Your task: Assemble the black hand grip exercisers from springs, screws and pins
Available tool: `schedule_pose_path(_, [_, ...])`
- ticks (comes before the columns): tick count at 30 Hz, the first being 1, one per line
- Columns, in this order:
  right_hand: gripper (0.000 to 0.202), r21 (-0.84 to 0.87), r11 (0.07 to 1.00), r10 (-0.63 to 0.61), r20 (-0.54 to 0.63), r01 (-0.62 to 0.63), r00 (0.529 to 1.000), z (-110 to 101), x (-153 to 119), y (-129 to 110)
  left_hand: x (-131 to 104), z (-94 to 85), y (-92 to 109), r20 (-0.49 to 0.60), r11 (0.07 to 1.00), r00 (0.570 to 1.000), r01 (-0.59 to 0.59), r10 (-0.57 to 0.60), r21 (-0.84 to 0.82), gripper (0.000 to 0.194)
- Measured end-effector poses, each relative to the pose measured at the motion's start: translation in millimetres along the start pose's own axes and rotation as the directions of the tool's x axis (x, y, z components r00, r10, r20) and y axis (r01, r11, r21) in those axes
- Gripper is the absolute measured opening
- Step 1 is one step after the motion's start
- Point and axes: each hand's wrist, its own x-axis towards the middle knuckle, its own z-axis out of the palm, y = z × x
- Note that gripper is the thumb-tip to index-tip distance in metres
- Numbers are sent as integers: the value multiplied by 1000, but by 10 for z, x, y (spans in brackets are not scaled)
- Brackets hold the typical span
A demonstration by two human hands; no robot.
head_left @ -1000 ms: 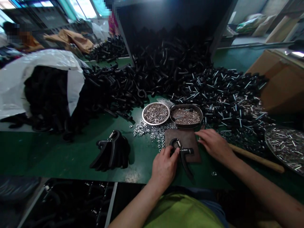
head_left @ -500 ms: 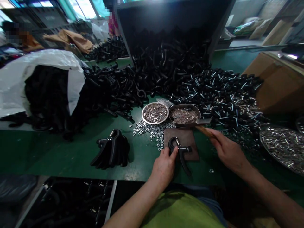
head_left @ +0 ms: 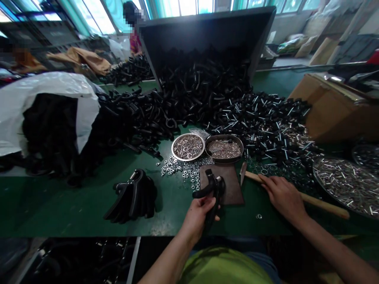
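Note:
My left hand (head_left: 195,219) is closed around a black spring hand grip (head_left: 217,189), held tilted over the front of a brown square pad (head_left: 235,187). Its fingers hide part of the handles. To the right, my right hand (head_left: 286,199) lies over the wooden handle of a hammer (head_left: 324,204), fingers curled on it. The hammer rests low along the green tabletop, its metal head beside the pad. Left of my left hand stands a row of similar black hand grips (head_left: 133,199), pressed close together.
Behind the pad sit a round bowl (head_left: 188,146) and a dark oval tin (head_left: 224,149) of small metal parts. Loose nuts (head_left: 173,165) lie nearby. Black handles spill from a bin (head_left: 207,35). A cardboard box (head_left: 331,106) and a tray of pins (head_left: 346,181) are right.
My left hand has lifted the hand grip off the pad and turned it. My right hand has lowered the hammer from above the pad to the tabletop at its right.

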Motion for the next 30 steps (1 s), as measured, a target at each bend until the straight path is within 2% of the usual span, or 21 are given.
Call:
schedule_pose_path(1, [33, 29, 1000, -9, -12, 10, 1000, -11, 80, 3, -10, 60, -21, -6, 989, 998, 62, -63, -134, 44])
schedule_pose_path(3, [31, 101, 994, -22, -50, 27, 999, -63, 322, -36, -43, 181, -58, -18, 950, 993, 106, -116, -295, 49])
schedule_pose_path(6, [32, 146, 987, -53, -82, 64, 995, -161, 839, -159, -126, 301, -75, -12, 942, 996, 75, -84, -327, 50])
schedule_pose_path(7, [33, 131, 988, -72, -54, 78, 996, -177, 1029, -204, -162, 316, -64, -6, 949, 997, 70, -76, -306, 50])
schedule_pose_path(9, [31, 48, 996, -81, 89, 77, 993, -159, 1395, -289, -235, 312, -9, 12, 966, 996, 83, -83, -245, 51])
schedule_pose_path(12, [26, 8, 997, -79, 163, 79, 983, -32, 1821, -389, -292, 244, 167, 28, 992, 997, 75, -72, -103, 54])
schedule_pose_path(15, [21, -14, 996, -83, 199, 87, 976, 115, 2043, -449, -190, 149, 426, -5, 994, 997, -74, 74, 83, 49])
schedule_pose_path(17, [20, -26, 995, -87, 217, 95, 972, 172, 2095, -462, -12, 94, 601, -30, 952, 975, -207, 220, 227, 42])
schedule_pose_path(20, [23, -38, 993, -99, 227, 110, 969, 187, 2097, -447, 383, 60, 821, 5, 781, 891, -401, 455, 479, 30])
schedule_pose_path(22, [23, -40, 991, -112, 229, 124, 967, 171, 2084, -427, 700, 93, 944, 85, 582, 812, -483, 578, 654, 23])
schedule_pose_path(24, [24, -43, 990, -121, 230, 135, 965, 152, 2076, -410, 1034, 177, 1056, 184, 351, 761, -481, 622, 804, 20])
schedule_pose_path(26, [24, -44, 989, -128, 233, 142, 964, 137, 2077, -401, 1359, 300, 1156, 278, 118, 767, -416, 578, 902, 21])
schedule_pose_path(28, [23, -40, 988, -134, 241, 148, 961, 127, 2084, -399, 1645, 434, 1230, 318, -76, 810, -324, 493, 943, 22])
schedule_pose_path(30, [22, -30, 989, -133, 249, 145, 959, 121, 2090, -402, 1868, 550, 1273, 309, -142, 846, -275, 434, 951, 21])
